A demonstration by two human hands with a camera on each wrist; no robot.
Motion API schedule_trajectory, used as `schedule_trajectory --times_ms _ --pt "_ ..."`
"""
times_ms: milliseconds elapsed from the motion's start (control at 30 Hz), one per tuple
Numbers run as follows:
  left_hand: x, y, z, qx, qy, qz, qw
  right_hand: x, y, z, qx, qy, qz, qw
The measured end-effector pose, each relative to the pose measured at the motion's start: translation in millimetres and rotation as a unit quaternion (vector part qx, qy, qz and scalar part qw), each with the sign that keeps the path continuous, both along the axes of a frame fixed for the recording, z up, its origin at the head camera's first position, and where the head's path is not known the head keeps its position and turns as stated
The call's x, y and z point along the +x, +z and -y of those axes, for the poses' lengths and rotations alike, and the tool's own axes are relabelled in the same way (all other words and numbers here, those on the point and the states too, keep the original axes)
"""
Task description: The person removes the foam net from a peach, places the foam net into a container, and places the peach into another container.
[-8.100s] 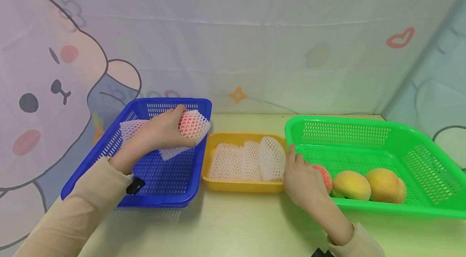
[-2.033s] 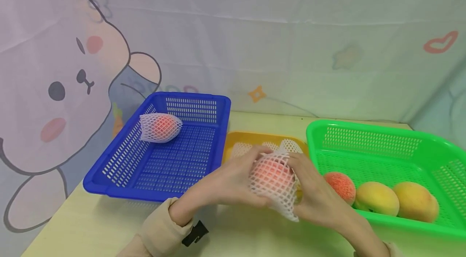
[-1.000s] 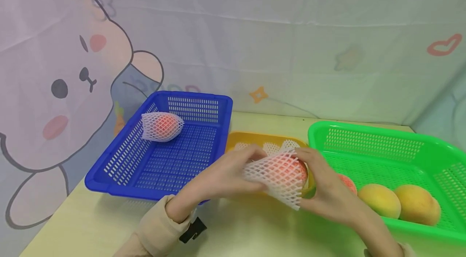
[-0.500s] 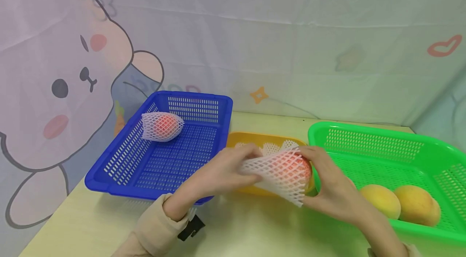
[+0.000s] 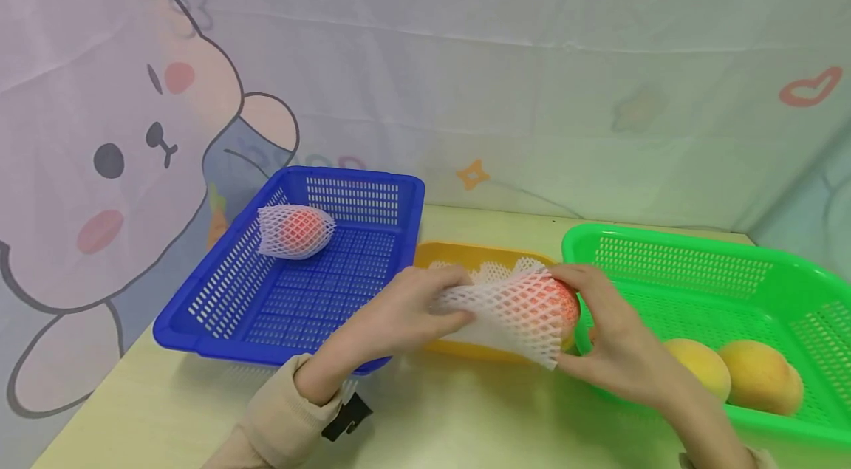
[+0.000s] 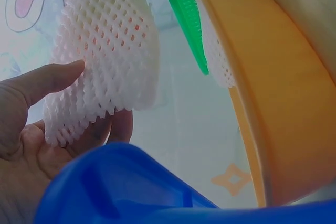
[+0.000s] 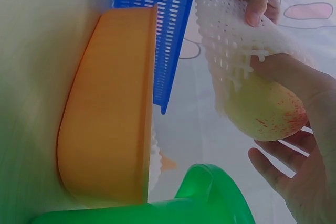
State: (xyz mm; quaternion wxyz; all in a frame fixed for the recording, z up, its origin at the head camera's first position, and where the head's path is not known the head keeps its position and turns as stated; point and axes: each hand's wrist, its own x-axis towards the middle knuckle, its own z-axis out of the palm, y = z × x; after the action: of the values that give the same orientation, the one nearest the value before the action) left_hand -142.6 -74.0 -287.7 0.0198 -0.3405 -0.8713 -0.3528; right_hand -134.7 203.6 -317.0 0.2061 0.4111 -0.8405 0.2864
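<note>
A red-and-yellow peach [image 5: 566,303] sits partway inside a white foam net sleeve [image 5: 495,312], held up over the yellow tray. My left hand [image 5: 399,315] pinches the sleeve's narrow, gathered end between thumb and fingers. At the wide end, my right hand [image 5: 628,351] grips the peach, thumb and fingers spread around it near the sleeve's edge. The right wrist view shows the peach's bare yellow, red-speckled side [image 7: 270,114] bulging out of the net. In the left wrist view, foam mesh [image 6: 107,51] covers most of the fruit.
On the left, a blue basket [image 5: 229,352] holds one netted peach [image 5: 302,231]. The yellow tray [image 5: 475,352] contains several foam sleeves [image 5: 493,273], partly hidden by the hands. Two yellow peaches, one nearer the right [image 5: 758,374], lie in the green basket [image 5: 665,237].
Earlier the left hand held this netted peach at the blue basket; then both hands held it over the tray. Since then the peach has shifted right, further out of the sleeve's wide end.
</note>
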Motion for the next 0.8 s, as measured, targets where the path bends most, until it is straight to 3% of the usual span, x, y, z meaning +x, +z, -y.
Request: schedule_trajectory --times_ms 133,300,800 --pt "-0.3 0.8 1.0 -0.001 0.004 -0.006 1.0000 2.4 3.3 -2.9 0.009 -0.020 0.021 1.000" --pt "-0.8 0.8 2.6 0.003 0.010 -0.007 0.9999 1.8 5.1 -3.9 0.021 -0.037 -0.011 0.999" --pt "-2.3 1.2 4.0 0.034 0.025 -0.015 0.9990 0.7 7.4 -8.6 0.015 -0.055 -0.028 0.998"
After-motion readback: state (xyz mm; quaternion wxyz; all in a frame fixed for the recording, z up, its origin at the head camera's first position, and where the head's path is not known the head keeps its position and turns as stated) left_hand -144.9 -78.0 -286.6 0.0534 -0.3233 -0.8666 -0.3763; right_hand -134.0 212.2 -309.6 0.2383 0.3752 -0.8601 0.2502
